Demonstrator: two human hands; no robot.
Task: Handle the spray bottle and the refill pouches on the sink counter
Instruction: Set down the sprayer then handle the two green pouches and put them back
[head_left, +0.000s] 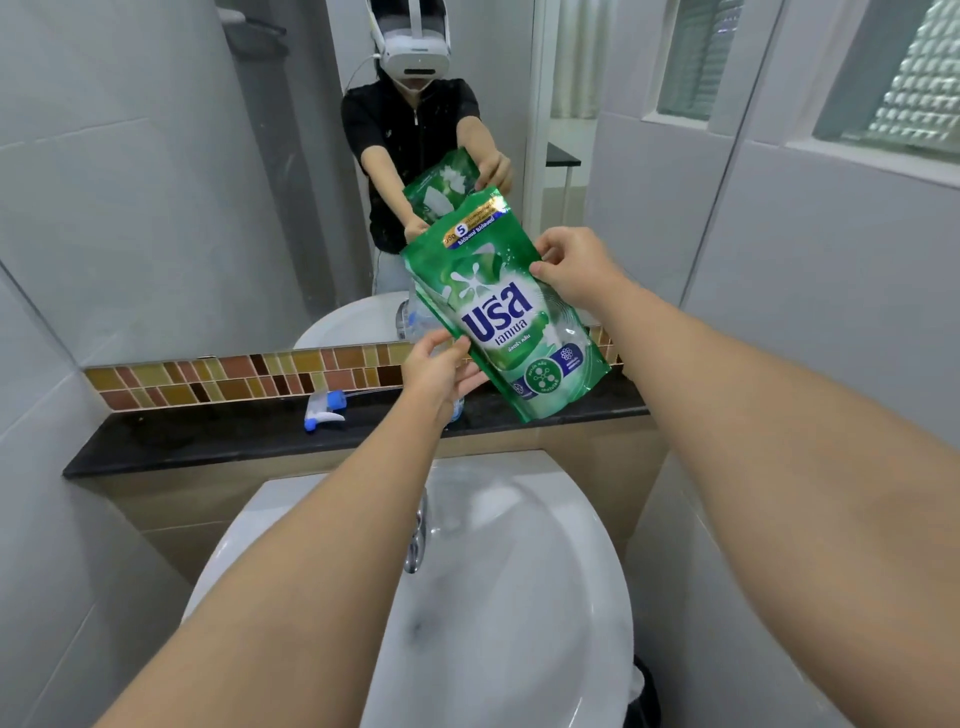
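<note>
A green refill pouch (506, 306) with white and blue lettering hangs tilted above the black counter (208, 436). My left hand (441, 369) grips its lower left edge. My right hand (571, 265) pinches its upper right edge. Behind the pouch stands a clear bottle (418, 317), mostly hidden by the pouch and my left hand. The bottle's blue and white spray head (324, 408) lies on its side on the counter, left of my left hand.
A white basin (493, 597) with a chrome tap (418, 535) sits below the counter. A mirror (182, 182) above a brown mosaic tile strip (234, 376) reflects me and the pouch. Grey tiled walls close in on both sides.
</note>
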